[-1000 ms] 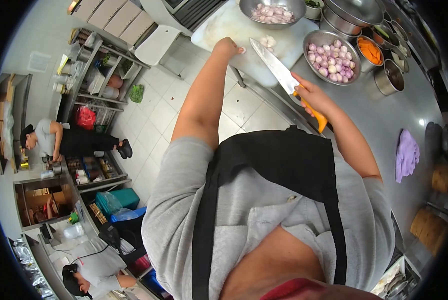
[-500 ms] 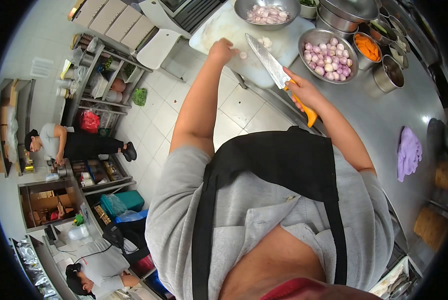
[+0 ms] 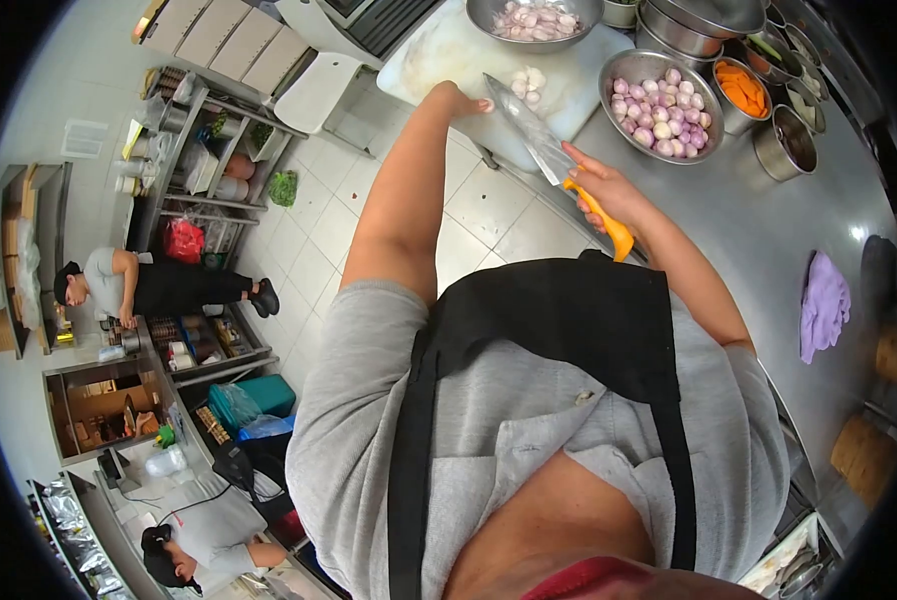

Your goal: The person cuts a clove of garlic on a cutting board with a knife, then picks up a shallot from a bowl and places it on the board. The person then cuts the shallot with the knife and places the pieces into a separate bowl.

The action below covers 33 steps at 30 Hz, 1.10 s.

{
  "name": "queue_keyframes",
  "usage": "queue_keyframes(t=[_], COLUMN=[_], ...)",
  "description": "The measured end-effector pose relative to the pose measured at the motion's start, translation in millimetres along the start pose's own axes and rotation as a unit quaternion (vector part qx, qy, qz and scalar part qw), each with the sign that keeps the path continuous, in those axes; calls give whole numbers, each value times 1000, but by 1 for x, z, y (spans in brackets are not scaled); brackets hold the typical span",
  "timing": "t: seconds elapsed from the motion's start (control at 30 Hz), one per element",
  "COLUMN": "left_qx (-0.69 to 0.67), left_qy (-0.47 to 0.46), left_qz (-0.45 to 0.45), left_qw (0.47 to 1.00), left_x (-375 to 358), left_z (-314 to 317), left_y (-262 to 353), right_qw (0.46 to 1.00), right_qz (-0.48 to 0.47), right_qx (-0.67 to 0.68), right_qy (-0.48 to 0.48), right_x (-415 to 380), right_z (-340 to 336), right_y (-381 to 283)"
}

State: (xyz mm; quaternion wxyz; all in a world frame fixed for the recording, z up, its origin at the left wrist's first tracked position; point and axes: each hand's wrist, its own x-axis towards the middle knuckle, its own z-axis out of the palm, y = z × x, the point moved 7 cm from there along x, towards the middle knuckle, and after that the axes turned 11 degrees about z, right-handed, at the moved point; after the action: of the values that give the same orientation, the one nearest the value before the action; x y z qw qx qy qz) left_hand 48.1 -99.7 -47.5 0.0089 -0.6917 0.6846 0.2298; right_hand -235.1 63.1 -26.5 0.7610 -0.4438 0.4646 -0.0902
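Note:
My right hand (image 3: 606,192) is wrapped round the orange handle of a large kitchen knife (image 3: 525,128), its broad blade pointing away over the cutting board (image 3: 429,62). At the board's near edge my left hand (image 3: 456,98) has its fingers closed on a small pale peeled shallot (image 3: 485,105), close to the knife's tip. Part of that shallot is hidden by the fingers. A few white peeled pieces (image 3: 529,84) lie on the board beyond the blade. Behind them a steel bowl (image 3: 581,38) of sliced shallots stands on the board. Another steel bowl (image 3: 711,140) holds whole purple shallots.
A container of cut carrots (image 3: 742,90), a steel pot (image 3: 784,148) and stacked bowls (image 3: 675,42) stand right of the board. A purple cloth (image 3: 824,305) lies on the steel counter (image 3: 749,240). Two other people (image 3: 184,283) are at the left, by shelves.
My left hand has moved slightly to the right and its fingers have closed on the shallot at the board's edge. The knife has shifted a little to the left and nearer me.

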Motion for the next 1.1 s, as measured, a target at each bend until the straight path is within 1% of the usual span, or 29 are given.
queue_keyframes(t=[0.1,0.17,0.2,0.27,0.5,0.57,0.7,0.8,0.87,0.9,1.0,1.07,1.1], left_qx=[8,-25,-25,-44,-35,-32,-40,-31,-42,-43,-39,-34,-36], left_qy=[10,-35,-36,13,27,1,-3,6,41,40,29,-27,-26], left_qz=[5,-17,-17,16,21,1,12,3,19,19,9,-3,-4], left_qw=[1000,999,999,999,999,1000,999,999,998,998,999,999,999], left_x=[-5,-4,-2,1,-2,-6,-2,-3,2,1,-3,-10,-9], left_z=[-6,-1,2,3,0,-1,1,2,4,4,0,-1,1], left_y=[3,0,-3,-4,-3,1,-1,-1,-5,-4,0,4,2], right_qw=[1000,1000,1000,1000,999,999,1000,1000,1000,999,1000,1000,1000], right_qz=[3,8,12,13,12,14,15,13,16,20,7,7,6], right_qx=[0,-2,-4,-1,35,31,10,-4,-9,-15,-6,-6,-4], right_qy=[0,3,6,8,-5,-5,6,14,18,20,29,26,23], right_x=[3,3,3,2,-3,-2,3,3,2,2,5,9,11], right_z=[1,2,2,2,0,1,3,4,5,6,11,14,16], right_y=[2,1,0,-1,-1,0,0,-1,-4,-5,-10,-13,-14])
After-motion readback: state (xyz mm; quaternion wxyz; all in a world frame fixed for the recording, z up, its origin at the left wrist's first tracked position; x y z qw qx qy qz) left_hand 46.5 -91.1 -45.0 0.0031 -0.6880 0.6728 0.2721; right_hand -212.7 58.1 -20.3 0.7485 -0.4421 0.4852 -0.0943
